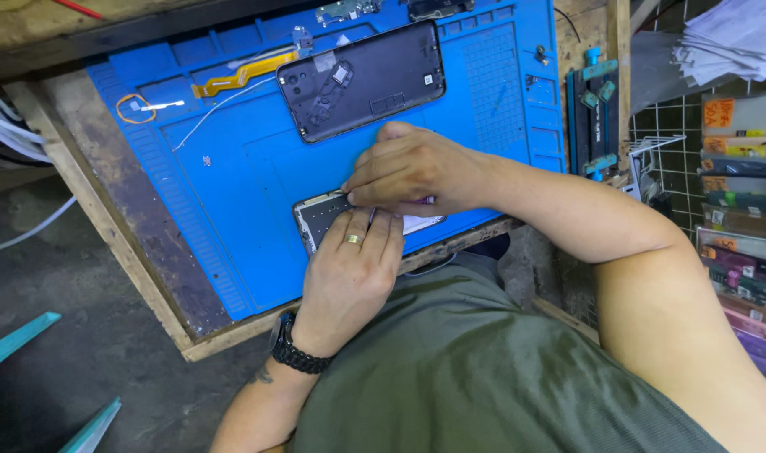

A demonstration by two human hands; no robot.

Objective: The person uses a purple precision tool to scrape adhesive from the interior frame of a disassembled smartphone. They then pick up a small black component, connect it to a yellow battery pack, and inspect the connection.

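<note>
An opened phone body (pixel 319 220) lies at the near edge of a blue work mat (pixel 232 168). My left hand (pixel 349 268), with a ring and a black wristwatch, rests on the phone and holds it down. My right hand (pixel 412 168) sits just above it, fingers pinched on a thin tool (pixel 371 216) whose tip meets the phone; most of the tool is hidden. A dark phone back cover (pixel 362 80) lies inside-up farther back on the mat.
An orange flex cable (pixel 236 77) and thin white wire (pixel 207 126) lie on the mat's left part. A blue clamp jig (pixel 594 109) stands at the right. Racks of packaged goods (pixel 739 218) fill the right side. The wooden bench edge (pixel 140 277) drops to dark floor.
</note>
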